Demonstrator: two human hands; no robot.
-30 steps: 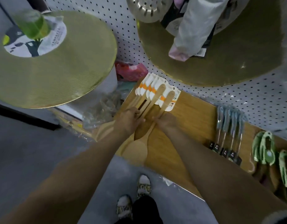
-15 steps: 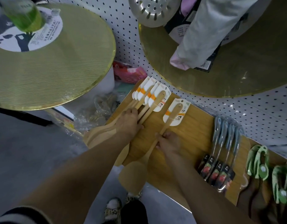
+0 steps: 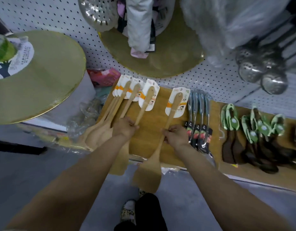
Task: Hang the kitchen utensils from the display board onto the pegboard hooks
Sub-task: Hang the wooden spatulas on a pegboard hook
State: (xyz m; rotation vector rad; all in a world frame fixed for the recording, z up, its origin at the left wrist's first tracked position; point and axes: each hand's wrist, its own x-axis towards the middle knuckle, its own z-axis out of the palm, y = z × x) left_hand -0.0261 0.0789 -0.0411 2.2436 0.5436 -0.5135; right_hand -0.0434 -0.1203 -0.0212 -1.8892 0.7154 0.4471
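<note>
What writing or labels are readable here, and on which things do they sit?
Nothing can be read for certain.
Spatula card by the right hand: large characters and a cartoon figure, too blurred to quote.
Card above the left hand: same print, blurred.
Round sticker on the gold disc: a ring of small text, too small.
Dark tags on the grey-handled tools: picture only, unreadable.

Two gold discs (image 3: 44, 84) — green bottle (image 3: 2, 49), grey floor (image 3: 27, 172)

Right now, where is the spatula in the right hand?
In the head view, the spatula lies right of centre on the wooden board, beside the grey-handled utensils.
</note>
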